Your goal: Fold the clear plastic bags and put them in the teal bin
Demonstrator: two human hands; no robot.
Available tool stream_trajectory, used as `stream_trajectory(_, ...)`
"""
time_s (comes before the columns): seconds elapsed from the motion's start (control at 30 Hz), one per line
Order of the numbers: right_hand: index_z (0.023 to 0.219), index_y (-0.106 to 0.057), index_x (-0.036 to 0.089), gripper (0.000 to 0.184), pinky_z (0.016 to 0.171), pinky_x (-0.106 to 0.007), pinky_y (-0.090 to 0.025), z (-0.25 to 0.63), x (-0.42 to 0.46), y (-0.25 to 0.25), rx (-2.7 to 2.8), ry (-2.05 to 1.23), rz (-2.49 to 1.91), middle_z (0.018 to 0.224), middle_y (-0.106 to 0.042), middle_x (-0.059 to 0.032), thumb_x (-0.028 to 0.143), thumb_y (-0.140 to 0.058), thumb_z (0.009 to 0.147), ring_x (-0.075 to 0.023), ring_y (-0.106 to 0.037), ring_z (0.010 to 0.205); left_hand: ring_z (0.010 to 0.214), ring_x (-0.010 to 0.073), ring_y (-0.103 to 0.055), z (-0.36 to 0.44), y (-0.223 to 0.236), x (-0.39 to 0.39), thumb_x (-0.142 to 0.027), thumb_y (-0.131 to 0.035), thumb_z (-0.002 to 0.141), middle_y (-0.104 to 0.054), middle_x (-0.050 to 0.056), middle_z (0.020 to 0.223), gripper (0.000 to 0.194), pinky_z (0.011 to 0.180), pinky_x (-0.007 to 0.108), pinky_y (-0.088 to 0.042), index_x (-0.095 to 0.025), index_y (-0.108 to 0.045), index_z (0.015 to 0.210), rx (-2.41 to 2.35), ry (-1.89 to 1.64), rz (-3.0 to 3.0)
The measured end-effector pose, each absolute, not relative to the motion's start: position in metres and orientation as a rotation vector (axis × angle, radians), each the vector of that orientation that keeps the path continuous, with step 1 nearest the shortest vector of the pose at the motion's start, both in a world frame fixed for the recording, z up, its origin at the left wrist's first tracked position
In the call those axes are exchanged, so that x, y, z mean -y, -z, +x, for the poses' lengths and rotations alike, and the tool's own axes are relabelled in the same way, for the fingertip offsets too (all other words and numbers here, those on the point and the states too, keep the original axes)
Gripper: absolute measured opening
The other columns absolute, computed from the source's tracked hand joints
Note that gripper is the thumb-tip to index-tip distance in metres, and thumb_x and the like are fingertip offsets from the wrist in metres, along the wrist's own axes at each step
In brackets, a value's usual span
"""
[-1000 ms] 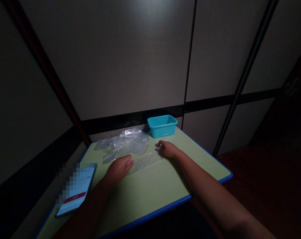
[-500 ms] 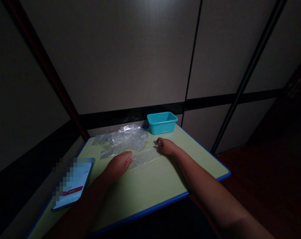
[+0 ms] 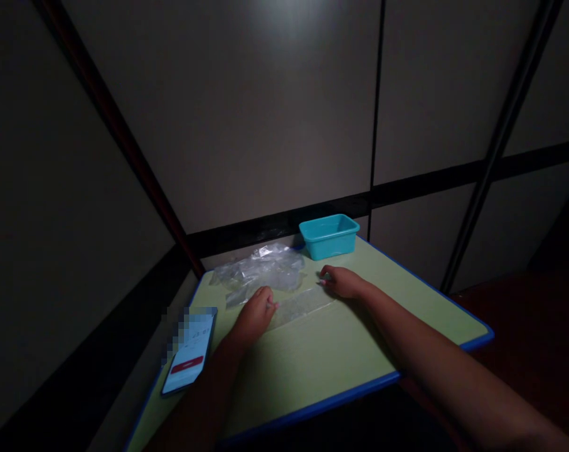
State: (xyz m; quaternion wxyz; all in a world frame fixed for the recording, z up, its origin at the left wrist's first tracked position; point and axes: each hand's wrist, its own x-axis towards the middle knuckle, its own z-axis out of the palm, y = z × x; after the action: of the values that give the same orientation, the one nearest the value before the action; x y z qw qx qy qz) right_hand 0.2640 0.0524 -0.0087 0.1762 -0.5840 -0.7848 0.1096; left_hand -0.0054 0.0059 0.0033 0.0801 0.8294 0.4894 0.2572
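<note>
A flat, clear plastic bag (image 3: 303, 306) lies stretched across the table between my two hands. My left hand (image 3: 258, 314) is closed at its left end, thumb and fingers pressed together on the plastic. At the far right corner of the bag is my right hand (image 3: 344, 282), its fingers curled toward the thumb in a pinch on the edge. Just beyond the bag sits a crumpled heap of clear plastic bags (image 3: 268, 270). The thin plastic is hard to make out under my fingers in the dim light.
A turquoise plastic basket (image 3: 332, 245) stands at the back of the pale green table (image 3: 312, 370), which has a blue edge. To the left lies a phone (image 3: 185, 373) with a lit screen. Panelled doors (image 3: 265, 138) rise directly behind the table.
The view has turned, so the table and everything on it appear farther right. Both hands stay at about the same places on the clear bag.
</note>
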Motion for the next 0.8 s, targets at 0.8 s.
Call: stream_trajectory(0.8, 0.101, -0.060, 0.017, 0.025, 0.075, -0.025, -0.040, 0.2655, -0.0510, 0.0077, 2.118, -0.336, -1.565, 0.100, -0.066, -0.0093, 0.012, -0.050, 0.079, -0.0182, -0.059, 0.090, 0.055, 0.0122, -0.039, -0.0090, 0.0010, -0.0056, -0.041, -0.043, 0.079, -0.039, -0.005, 0.056, 0.031, 0.052, 0.023, -0.023, -0.021, -0.032, 0.059, -1.463, -0.490, 2.437)
